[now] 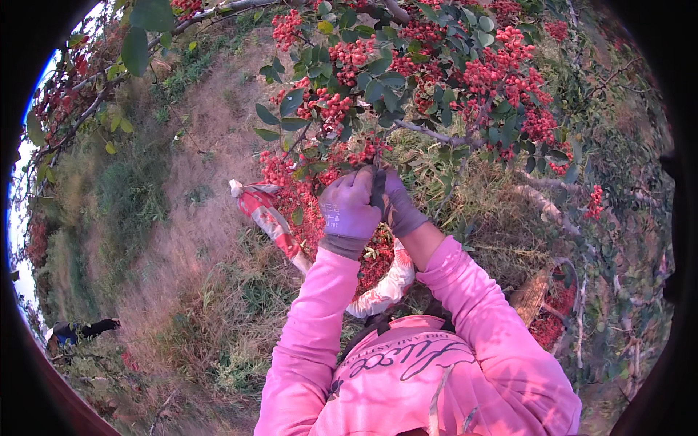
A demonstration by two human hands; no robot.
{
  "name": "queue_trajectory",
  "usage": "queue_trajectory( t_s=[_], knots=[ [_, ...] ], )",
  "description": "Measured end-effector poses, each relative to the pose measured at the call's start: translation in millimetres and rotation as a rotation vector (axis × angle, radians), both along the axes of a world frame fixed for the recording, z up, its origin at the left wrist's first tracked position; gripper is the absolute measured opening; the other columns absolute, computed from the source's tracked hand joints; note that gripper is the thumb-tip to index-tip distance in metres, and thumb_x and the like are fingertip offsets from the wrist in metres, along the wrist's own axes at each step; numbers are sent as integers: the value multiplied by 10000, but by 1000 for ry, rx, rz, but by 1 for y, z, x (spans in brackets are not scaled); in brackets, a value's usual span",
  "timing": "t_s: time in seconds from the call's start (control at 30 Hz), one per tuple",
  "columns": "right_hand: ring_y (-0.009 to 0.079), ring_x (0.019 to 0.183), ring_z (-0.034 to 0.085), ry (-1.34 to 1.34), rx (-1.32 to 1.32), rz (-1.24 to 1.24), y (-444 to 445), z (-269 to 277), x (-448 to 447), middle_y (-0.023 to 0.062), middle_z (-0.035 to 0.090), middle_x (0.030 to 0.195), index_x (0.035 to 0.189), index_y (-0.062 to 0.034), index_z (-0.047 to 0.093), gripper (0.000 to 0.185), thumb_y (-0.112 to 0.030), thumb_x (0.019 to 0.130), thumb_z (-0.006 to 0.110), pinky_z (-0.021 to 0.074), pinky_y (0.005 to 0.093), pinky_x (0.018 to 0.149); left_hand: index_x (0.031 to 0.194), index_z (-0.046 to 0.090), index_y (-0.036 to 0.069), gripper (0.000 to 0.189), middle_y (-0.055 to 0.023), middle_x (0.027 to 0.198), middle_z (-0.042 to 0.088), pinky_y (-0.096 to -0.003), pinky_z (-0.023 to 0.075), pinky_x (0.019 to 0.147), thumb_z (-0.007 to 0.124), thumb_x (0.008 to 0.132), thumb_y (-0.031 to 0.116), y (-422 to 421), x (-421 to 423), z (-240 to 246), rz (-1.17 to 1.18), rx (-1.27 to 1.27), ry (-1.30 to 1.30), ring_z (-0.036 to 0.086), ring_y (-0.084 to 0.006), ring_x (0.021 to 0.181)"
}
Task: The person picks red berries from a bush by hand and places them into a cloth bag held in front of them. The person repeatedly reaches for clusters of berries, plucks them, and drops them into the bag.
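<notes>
My left hand [351,204], in a purple and grey glove that bears writing, is curled at a small cluster of red Sichuan pepper berries [371,151]. Pressed close beside it is my right hand [402,200], gloved the same way, its fingers mostly hidden behind the left. Below both hands hangs a red-and-white cloth bag [384,294], its mouth spread wide and heaped with picked red berries [375,264]. The bag's rim reaches out to a knotted white corner [236,188] on the left. Leafy twigs with berries [278,168] overlap its far side.
A branch [436,136] heavy with berry clusters [504,71] crosses above my hands. Another limb [101,95] arches at upper left. At right, a container of red berries [556,308] stands among branches. Dry grass [180,261] covers the ground; a dark-clothed person [82,329] is at far left.
</notes>
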State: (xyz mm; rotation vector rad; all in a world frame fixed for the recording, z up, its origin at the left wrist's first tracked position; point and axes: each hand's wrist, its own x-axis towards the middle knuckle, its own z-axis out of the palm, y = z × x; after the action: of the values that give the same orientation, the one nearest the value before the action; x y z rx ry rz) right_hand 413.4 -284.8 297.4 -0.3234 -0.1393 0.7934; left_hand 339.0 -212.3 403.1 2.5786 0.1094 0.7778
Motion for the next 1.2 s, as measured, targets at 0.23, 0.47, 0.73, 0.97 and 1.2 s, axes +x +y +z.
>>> queue_trajectory(
  t_s=[0.23, 0.47, 0.73, 0.97, 1.2],
  knots=[
    [253, 819, 594, -399, -892, -98, -40, 4, -35, 114, 610, 865, 971, -14, 577, 173, -82, 830, 504, 478, 325, 720, 914, 606, 92, 216, -116, 767, 633, -400, 494, 602, 626, 714, 171, -9, -2, -31, 1, -69, 89, 621, -320, 698],
    [344, 850, 599, -1443, -1417, -519, -92, 120, -56, 171, 619, 918, 956, -32, 610, 237, -77, 724, 637, 480, 413, 751, 841, 546, 118, 162, -72, 767, 606, -413, 483, 589, 616, 706, 175, -26, 4, -45, -44, -150, 11, 612, -278, 734],
    [352, 1209, 393, -2013, -1552, -786, -34, 148, -10, 112, 478, 1288, 959, -94, 622, 256, -218, 740, 667, 275, 490, 996, 808, 565, 89, 219, -84, 729, 586, -396, 496, 595, 646, 641, 204, -25, 4, -53, -31, -101, 67, 616, -258, 724],
    [357, 1190, 414, -1666, -1281, -963, -50, 115, 3, 159, 505, 1248, 936, -16, 608, 199, -121, 772, 646, 346, 415, 975, 821, 541, 121, 154, -76, 721, 603, -400, 490, 616, 606, 684, 143, -24, 7, -45, -37, -103, -3, 615, -267, 697],
    [335, 1134, 468, -1016, -1200, -895, -45, 87, 2, 167, 517, 1220, 886, 23, 624, 196, -158, 812, 636, 367, 405, 946, 829, 617, 131, 110, -100, 707, 623, -417, 482, 574, 584, 724, 125, -25, 9, -45, -70, -234, -39, 611, -306, 674]
  ],
)
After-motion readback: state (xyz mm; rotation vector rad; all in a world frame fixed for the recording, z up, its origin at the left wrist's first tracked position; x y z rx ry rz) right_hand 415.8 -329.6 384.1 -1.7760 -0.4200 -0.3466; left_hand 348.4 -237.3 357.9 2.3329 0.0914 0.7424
